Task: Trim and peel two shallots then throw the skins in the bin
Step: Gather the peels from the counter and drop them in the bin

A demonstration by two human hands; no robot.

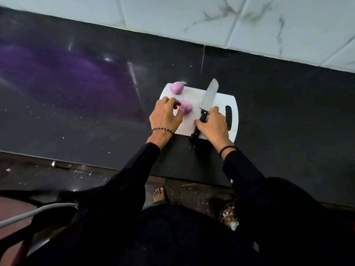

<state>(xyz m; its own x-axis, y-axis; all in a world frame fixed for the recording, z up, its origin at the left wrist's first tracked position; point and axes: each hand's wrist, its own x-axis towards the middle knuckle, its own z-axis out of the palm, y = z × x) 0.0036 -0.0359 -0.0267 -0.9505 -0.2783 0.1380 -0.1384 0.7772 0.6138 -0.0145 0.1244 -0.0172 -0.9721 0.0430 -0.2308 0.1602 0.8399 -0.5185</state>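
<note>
**Both shallots whole, knife in hand, trimming about to start**

The near shallot [186, 107] lies on the left half of the cutting board [217, 104]. The far shallot [176, 87] sits at the board's back left corner, apart from the first and touched by nothing. Both look round and uncut. No cut ends or loose skins show on the board, so the work appears to be at its beginning. Trimming, peeling and binning all seem still to do, though the picture is too soft to tell whether any skin is already off.

The left hand [165, 116] reaches in from the left, and its bent fingers and thumb pinch the near shallot's left end. The right hand [212, 124] is wrapped round the handle of the knife [210, 95]. The blade points away across the middle of the board, just right of the near shallot and not touching it.

The board rests on a dark counter [76, 102]. On the floor by the person's right side is a dim heap of scraps [229, 215], and I cannot tell whether it is the bin.
</note>
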